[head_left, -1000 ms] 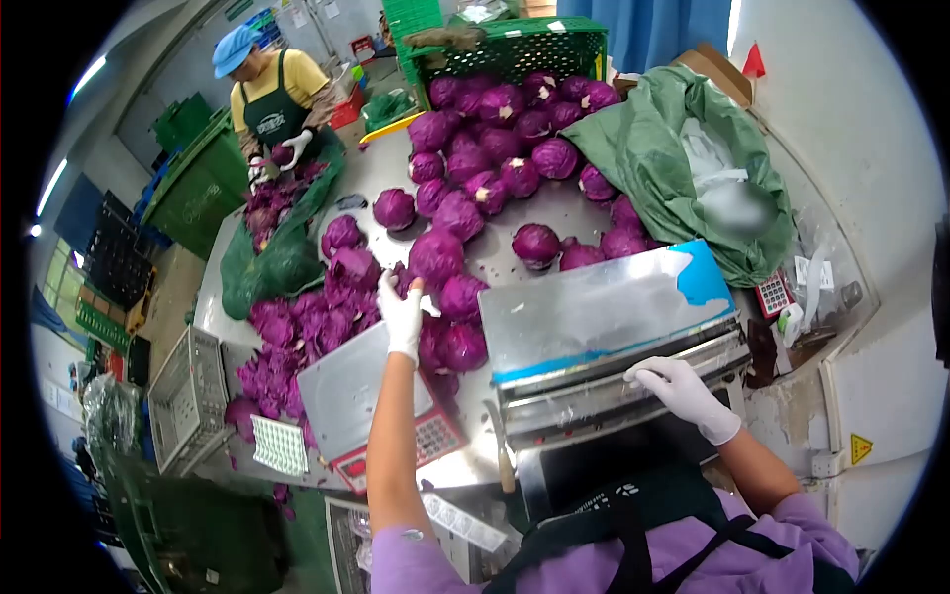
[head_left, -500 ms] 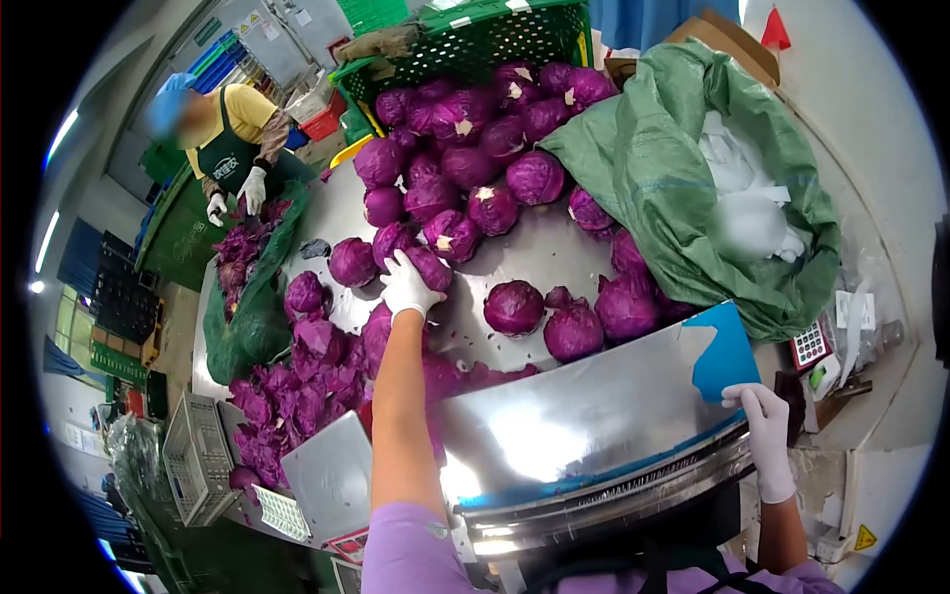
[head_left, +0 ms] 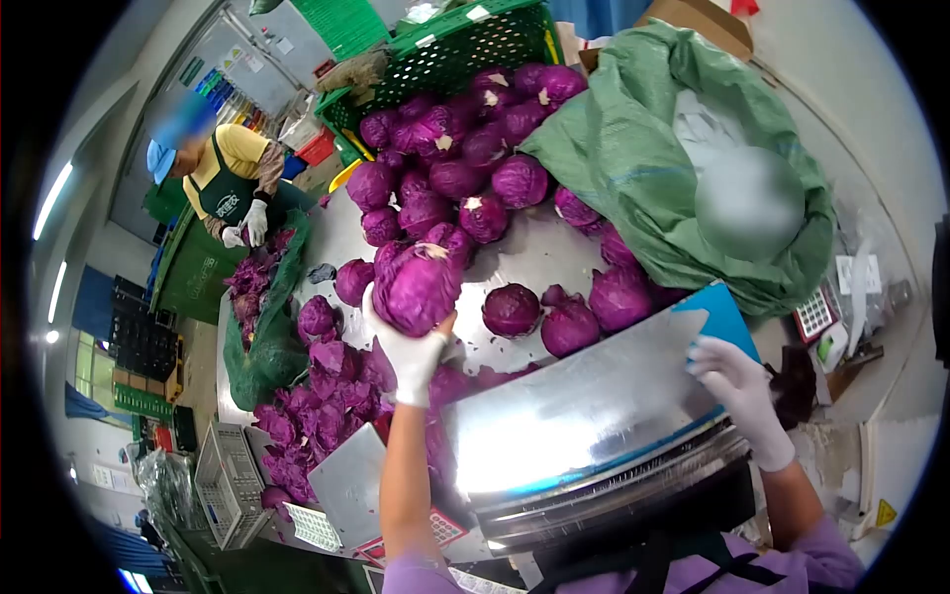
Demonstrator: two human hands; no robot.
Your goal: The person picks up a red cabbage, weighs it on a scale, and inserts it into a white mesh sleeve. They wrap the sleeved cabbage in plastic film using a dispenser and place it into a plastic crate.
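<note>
My left hand point(head_left: 408, 351), in a white glove, holds up a purple cabbage point(head_left: 418, 289) with its fingers round the underside and sides. Behind it many purple cabbages point(head_left: 455, 179) are heaped on the metal table point(head_left: 500, 255). My right hand point(head_left: 737, 388), also gloved, is over the right end of a shiny metal wrapping machine point(head_left: 584, 411) with a blue edge; its fingers are apart and hold nothing. Two single cabbages point(head_left: 512, 310) lie just beyond the machine. Loose purple leaves point(head_left: 322, 421) are piled to the left of my left forearm.
A co-worker point(head_left: 228, 178) in an apron handles leaves at a green net bag point(head_left: 262, 361) at left. A green crate point(head_left: 465, 49) stands at the back, a green sack point(head_left: 633, 148) at right. A grey crate point(head_left: 226, 485) is at lower left.
My left hand has lifted a cabbage off the heap and brought it nearer. My right hand has moved slightly left and up from the machine's right corner, its fingers more spread.
</note>
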